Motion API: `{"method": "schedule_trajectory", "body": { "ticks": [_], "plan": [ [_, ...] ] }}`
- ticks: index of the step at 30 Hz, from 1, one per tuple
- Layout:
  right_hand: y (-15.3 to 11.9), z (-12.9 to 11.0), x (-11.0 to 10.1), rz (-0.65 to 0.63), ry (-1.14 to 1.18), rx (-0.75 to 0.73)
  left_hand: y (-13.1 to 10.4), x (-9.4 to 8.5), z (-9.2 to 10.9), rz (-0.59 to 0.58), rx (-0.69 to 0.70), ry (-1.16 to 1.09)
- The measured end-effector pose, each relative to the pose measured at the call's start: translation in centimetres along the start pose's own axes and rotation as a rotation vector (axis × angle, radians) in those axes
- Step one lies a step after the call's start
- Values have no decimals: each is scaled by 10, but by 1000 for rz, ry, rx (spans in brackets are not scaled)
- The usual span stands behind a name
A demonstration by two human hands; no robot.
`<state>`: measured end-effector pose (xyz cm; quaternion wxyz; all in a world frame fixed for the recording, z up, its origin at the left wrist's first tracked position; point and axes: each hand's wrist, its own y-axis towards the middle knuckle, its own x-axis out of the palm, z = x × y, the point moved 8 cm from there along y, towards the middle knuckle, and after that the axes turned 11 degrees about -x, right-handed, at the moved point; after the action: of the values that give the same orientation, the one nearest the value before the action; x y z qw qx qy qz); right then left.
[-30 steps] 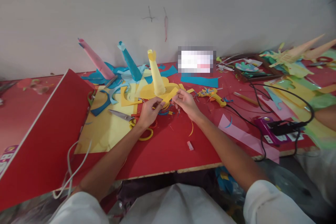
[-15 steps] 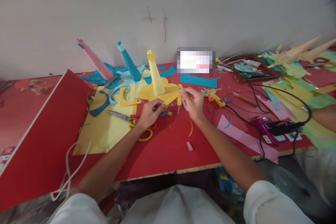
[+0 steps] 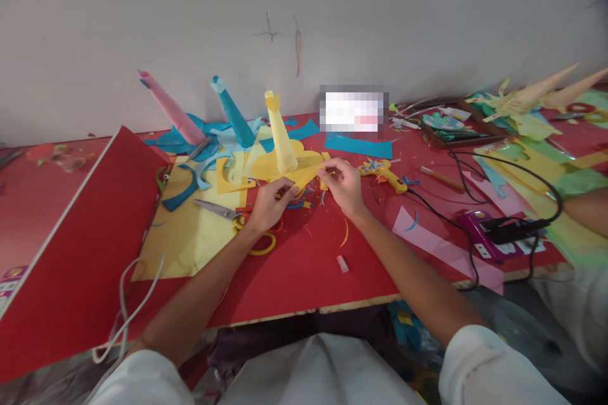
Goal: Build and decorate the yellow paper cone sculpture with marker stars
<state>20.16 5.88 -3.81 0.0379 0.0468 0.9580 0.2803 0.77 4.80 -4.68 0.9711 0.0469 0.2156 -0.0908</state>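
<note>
A narrow yellow paper strip (image 3: 308, 178) stretches between my two hands, slanting up to the right. My left hand (image 3: 270, 205) is closed, pinching its lower left end. At the upper right end, the fingertips of my right hand (image 3: 346, 190) are pressed together on the strip. Just behind it a pale yellow paper cone (image 3: 284, 147) stands upright on a flat yellow cut-out base (image 3: 261, 168), partly hidden by the strip. Scissors (image 3: 216, 209) with yellow handles lie beside my left wrist. Right of my right hand rests a yellow glue gun (image 3: 392, 180).
Blue (image 3: 235, 117) and pink (image 3: 173, 111) paper cones lean at the back left. A red board (image 3: 90, 247) slants up at left. The glue gun's black cord runs to a purple power strip (image 3: 484, 237). Another person's arm (image 3: 586, 212) is at the right edge.
My right hand has shifted slightly left, drawing closer to my left hand along the strip. My left hand stays nearly where it was.
</note>
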Motion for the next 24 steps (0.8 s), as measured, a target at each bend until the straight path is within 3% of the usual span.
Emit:
{"method": "schedule_trajectory", "body": {
  "ticks": [9,24],
  "plan": [
    [-2,-15,0,5,36,-41,0,0,-2,9,9,30],
    [-5,-27,-11,69,-232,-153,-1,2,2,2,7,23]
  ]
}}
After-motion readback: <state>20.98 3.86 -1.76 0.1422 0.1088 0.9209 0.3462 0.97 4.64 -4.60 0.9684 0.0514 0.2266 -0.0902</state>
